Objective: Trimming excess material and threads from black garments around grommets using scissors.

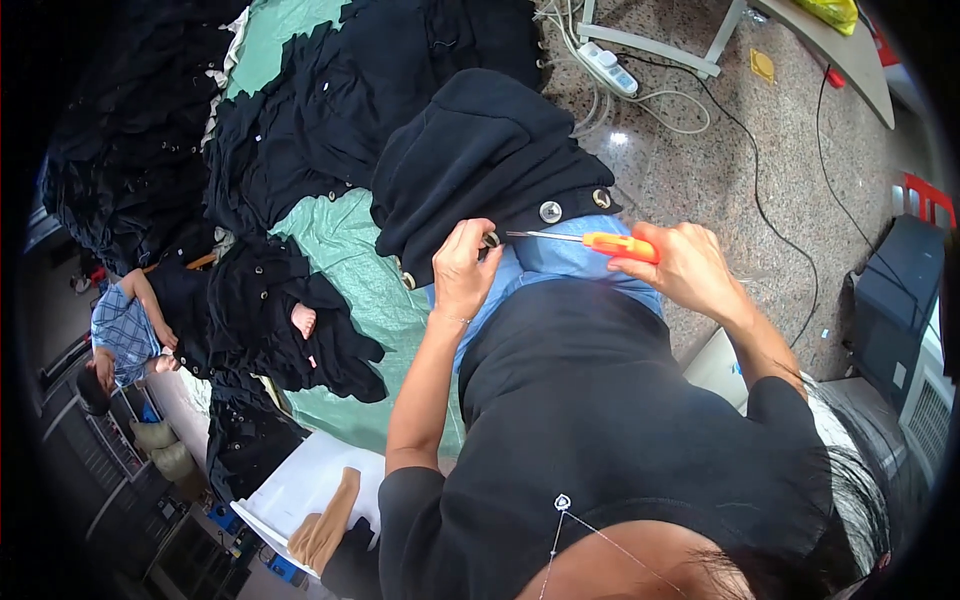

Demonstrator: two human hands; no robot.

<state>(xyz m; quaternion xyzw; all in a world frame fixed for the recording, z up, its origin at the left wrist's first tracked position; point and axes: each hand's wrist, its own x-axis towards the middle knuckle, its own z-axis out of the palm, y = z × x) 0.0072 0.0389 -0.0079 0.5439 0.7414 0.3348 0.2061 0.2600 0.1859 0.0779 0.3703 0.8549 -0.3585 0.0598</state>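
Observation:
A black knit garment (480, 150) with large round buttons lies bunched over my lap and blue jeans. My left hand (465, 268) pinches its near edge at a dark, light-rimmed button (489, 240). In my right hand (690, 268) is an orange-handled tool (622, 246) with a narrow metal end. Its tip points left and lies close to the fingers of my left hand; whether it touches the garment I cannot tell. Another button (550, 211), grey and round, shows on the garment edge above the tool.
Piles of black garments (300, 120) cover a green sheet (345, 250) on the left. Beyond, a person in a plaid shirt (122, 335) handles black garments. A white power strip (607, 68) and loose cables (755, 150) lie on the speckled floor. A dark box (895, 285) stands right.

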